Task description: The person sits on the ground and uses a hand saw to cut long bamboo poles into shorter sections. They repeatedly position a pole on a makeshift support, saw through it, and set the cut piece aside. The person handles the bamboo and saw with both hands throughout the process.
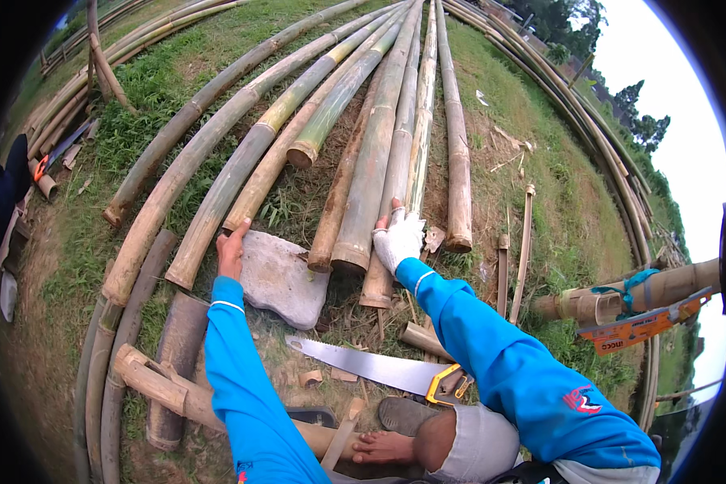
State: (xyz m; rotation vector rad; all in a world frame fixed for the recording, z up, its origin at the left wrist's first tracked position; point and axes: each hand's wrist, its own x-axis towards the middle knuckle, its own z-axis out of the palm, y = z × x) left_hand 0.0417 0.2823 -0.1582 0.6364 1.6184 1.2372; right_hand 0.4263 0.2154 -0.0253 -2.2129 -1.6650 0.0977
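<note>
Long bamboo poles lie fanned out on the grass, their cut ends toward me. My left hand [231,252], bare, is closed at the near end of a yellowish bamboo pole [262,181], left of a flat grey stone slab [278,278]. Farther right, my right hand [399,239], in a white glove with bare fingertips showing, grips another bamboo pole [398,165] close to its near end; the fingers' undersides are hidden. A handsaw [371,367] with a yellow and black handle lies on the ground below my right forearm.
Near my bare foot [383,448], a notched bamboo piece [165,389] lies crosswise. Short dark bamboo lengths [177,355] rest at the lower left. At the right, an orange-sleeved saw [645,319] hangs beside tied bamboo [678,286]. More poles [581,113] line the far right.
</note>
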